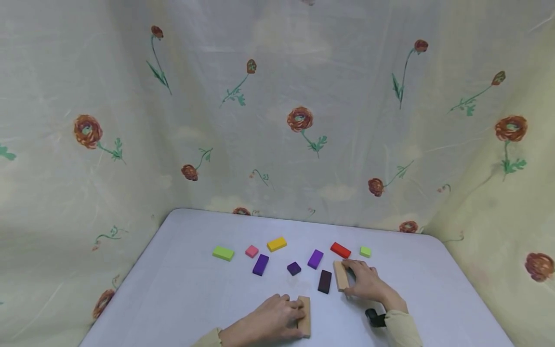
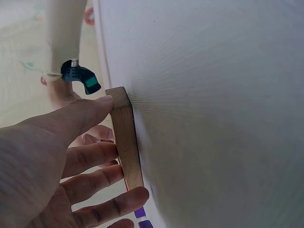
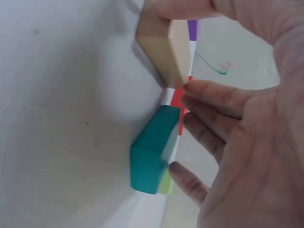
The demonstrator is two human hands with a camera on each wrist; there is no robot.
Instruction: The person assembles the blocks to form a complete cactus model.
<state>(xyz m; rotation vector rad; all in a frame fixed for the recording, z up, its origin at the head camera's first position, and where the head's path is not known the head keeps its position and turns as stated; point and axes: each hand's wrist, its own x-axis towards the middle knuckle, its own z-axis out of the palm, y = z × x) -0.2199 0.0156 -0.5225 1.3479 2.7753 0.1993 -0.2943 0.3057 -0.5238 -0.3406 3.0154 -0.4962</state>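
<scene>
My left hand [image 1: 291,315] grips a flat wooden block [image 1: 305,316] at the table's near edge. In the left wrist view the thumb [image 2: 90,111] presses one end of that wooden block [image 2: 126,140], and the fingers lie along its side, holding it on edge. Farther right, my right hand [image 1: 354,271] pinches a second wooden block [image 1: 340,275], with a dark maroon block [image 1: 324,281] just to its left. The right wrist view shows this wooden block [image 3: 161,47] between thumb and fingertips. A teal block [image 3: 152,152] lies under the palm there, hidden in the head view.
A loose row of blocks lies across the middle of the white table [image 1: 173,289]: lime green [image 1: 223,253], pink [image 1: 251,251], yellow [image 1: 276,244], purple ones [image 1: 260,264] [image 1: 315,259], a small dark purple cube [image 1: 294,268], red [image 1: 340,249], small green [image 1: 365,251]. Flowered cloth walls surround the table.
</scene>
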